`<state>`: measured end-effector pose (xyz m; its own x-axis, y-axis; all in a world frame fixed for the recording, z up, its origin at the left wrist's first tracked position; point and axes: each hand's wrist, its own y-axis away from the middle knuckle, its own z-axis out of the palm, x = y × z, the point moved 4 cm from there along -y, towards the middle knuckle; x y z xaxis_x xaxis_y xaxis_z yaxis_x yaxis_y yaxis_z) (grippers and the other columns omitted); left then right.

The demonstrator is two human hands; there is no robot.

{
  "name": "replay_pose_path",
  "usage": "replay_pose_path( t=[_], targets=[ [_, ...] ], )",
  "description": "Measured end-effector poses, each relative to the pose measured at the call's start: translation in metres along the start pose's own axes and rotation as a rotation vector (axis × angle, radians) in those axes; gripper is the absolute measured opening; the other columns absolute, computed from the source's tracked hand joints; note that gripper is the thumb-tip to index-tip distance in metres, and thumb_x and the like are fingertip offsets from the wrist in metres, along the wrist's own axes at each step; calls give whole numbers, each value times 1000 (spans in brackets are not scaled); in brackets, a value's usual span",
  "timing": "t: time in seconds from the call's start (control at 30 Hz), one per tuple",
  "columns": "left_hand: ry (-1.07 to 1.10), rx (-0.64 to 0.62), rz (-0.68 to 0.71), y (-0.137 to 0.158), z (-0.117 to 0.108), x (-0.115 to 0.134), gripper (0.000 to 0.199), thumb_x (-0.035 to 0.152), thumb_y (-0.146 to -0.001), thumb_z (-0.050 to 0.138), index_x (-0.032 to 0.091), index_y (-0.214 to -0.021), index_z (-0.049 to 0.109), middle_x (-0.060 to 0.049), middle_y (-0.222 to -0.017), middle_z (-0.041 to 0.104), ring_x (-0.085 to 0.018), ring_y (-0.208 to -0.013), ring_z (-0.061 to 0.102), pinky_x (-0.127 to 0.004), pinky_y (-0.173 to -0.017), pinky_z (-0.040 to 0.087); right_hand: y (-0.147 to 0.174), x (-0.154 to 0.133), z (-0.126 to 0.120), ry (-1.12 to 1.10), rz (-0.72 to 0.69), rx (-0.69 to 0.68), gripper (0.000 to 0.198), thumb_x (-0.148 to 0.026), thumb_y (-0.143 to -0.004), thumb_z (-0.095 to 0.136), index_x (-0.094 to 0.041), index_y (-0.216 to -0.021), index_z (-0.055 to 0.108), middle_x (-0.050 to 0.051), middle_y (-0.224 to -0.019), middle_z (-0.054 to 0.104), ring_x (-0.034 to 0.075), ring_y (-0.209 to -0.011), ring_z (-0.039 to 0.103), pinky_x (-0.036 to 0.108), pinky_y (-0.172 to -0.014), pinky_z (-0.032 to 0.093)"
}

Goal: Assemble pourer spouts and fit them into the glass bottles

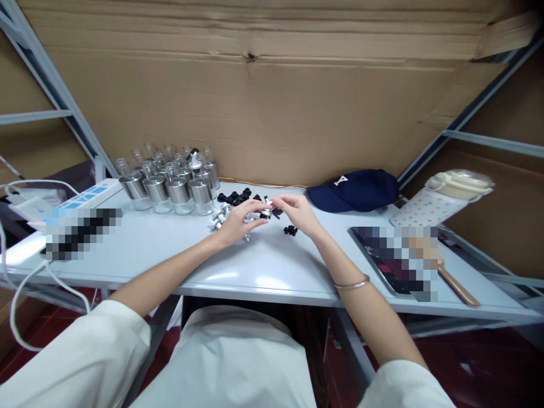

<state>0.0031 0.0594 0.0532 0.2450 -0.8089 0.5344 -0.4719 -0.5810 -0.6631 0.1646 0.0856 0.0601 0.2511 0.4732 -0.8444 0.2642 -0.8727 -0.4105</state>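
Over the middle of the table, my left hand pinches a small silver pourer top with a dark underside between thumb and fingers. My right hand meets it from the other side, its thumb and forefinger closed at the upper part of the same top. Several similar silver tops lie partly hidden behind my left hand. Beyond the hands is a cluster of black caps. A little heap of small black pieces rests just below my right hand.
Several glass bottles with steel sleeves stand at the back left; one carries a pourer top. A navy cap and a dotted tumbler are at the right, near a blurred tablet-like object. A power strip lies left.
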Motion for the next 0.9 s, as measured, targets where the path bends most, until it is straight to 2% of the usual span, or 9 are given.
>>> replay_pose_path(
  t=[0.07, 0.13, 0.23, 0.3, 0.4, 0.53, 0.7, 0.83, 0.9],
  targets=[
    [-1, 27, -7, 0, -1, -2, 25, 23, -85, 60, 21, -109, 61, -7, -107, 61, -17, -101, 59, -34, -91, 48, -2, 5, -2, 101, -26, 2, 37, -47, -87, 47, -18, -77, 67, 6, -81, 72, 20, -80, 65, 32, -79, 47],
    [21, 63, -23, 0, -1, -5, 24, 24, -86, 59, 20, -109, 62, -7, -106, 60, -16, -98, 59, -31, -87, 50, -2, 10, 0, 277, -59, -54, 29, -31, -91, 43, -17, -86, 68, 7, -91, 72, 21, -88, 64, 34, -83, 46],
    [77, 114, -51, 1, -2, -11, 25, 25, -86, 59, 19, -110, 61, -7, -107, 58, -14, -89, 61, -28, -82, 52, 1, 20, 9, 566, -85, -206, 27, -9, -85, 44, -17, -99, 66, 10, -104, 70, 23, -99, 61, 35, -90, 43],
    [88, 129, -58, 1, -2, -12, 28, 26, -84, 61, 19, -112, 60, -7, -108, 57, -14, -91, 61, -28, -84, 52, 3, 26, 12, 676, -64, -280, 33, -2, -81, 45, -15, -104, 64, 11, -108, 68, 23, -103, 59, 34, -91, 42],
    [77, 135, -46, 1, -3, -11, 31, 23, -82, 63, 19, -112, 59, -8, -110, 57, -16, -99, 59, -29, -88, 51, 6, 27, 13, 676, 5, -334, 33, -1, -80, 44, -13, -105, 61, 12, -102, 70, 21, -96, 63, 32, -86, 44],
    [95, 158, -58, 1, -3, -12, 30, 22, -81, 63, 19, -110, 59, -8, -109, 57, -17, -99, 60, -31, -88, 52, 5, 22, 8, 573, 34, -322, 32, -1, -80, 45, -17, -104, 60, 5, -90, 74, 17, -85, 66, 28, -80, 45],
    [92, 158, -74, 2, -2, -16, 28, 21, -80, 63, 19, -108, 59, -7, -107, 60, -17, -97, 61, -32, -88, 51, 3, 22, 2, 822, 23, -236, 23, -7, -80, 52, -17, -96, 65, 8, -93, 71, 21, -86, 63, 29, -78, 43],
    [47, 139, -80, 3, -2, -12, 24, 20, -80, 64, 18, -103, 59, -6, -104, 64, -17, -96, 61, -29, -84, 50, 5, 19, 4, 1006, 83, -290, 16, -13, -81, 55, -18, -89, 69, 12, -102, 69, 28, -101, 58, 34, -79, 39],
    [8, 117, -114, 3, -2, -9, 24, 20, -79, 64, 18, -103, 59, -5, -103, 65, -16, -91, 61, -25, -74, 50, 6, 16, 5, 1025, 112, -324, 12, -14, -80, 57, -17, -84, 69, 12, -100, 69, 29, -102, 57, 36, -79, 38]
  ],
)
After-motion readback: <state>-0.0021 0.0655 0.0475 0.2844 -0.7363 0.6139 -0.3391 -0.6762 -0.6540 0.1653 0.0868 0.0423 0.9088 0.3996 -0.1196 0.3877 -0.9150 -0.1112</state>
